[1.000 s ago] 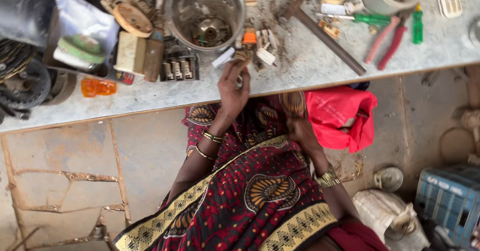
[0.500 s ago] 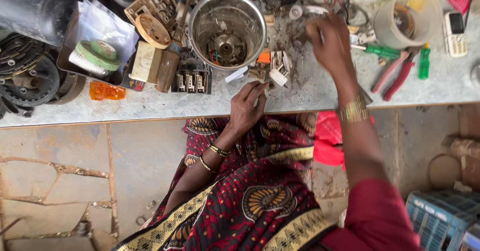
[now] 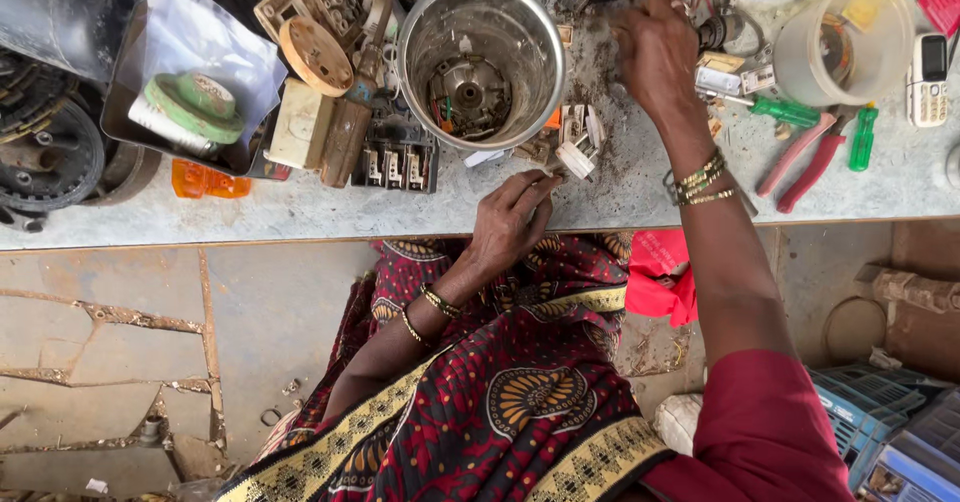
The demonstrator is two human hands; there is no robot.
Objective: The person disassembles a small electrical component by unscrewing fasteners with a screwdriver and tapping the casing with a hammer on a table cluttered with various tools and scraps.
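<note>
1. At the near edge of the bench (image 3: 300,212), the left hand (image 3: 510,224) rests palm down with its fingers loosely curled, their tips toward a small white part (image 3: 577,159) that lies just far and right of them. I cannot tell whether the fingertips touch it or pinch anything.
2. The white part is short and blocky, its long axis slanting from near right to far left. The left hand is much the nearer to it; the right is well apart.
3. At the far side of the bench, the right hand (image 3: 655,47) reaches into a litter of small parts, fingers bent down and closed among them. What it grips, if anything, is hidden under the hand.
4. Between the hands and a little left stands a steel jar (image 3: 480,57), upright and open. Inside, at its bottom, sits a metal hub with a few small bits round it.
5. Far right stands a clear tub (image 3: 845,52) holding something dark and round that I cannot make out.
6. Right of the right wrist lie red pliers (image 3: 800,167) and a green screwdriver (image 3: 785,112).
7. At far left a dark tray (image 3: 120,122) holds a green disc (image 3: 195,107) in a clear bag.
</note>
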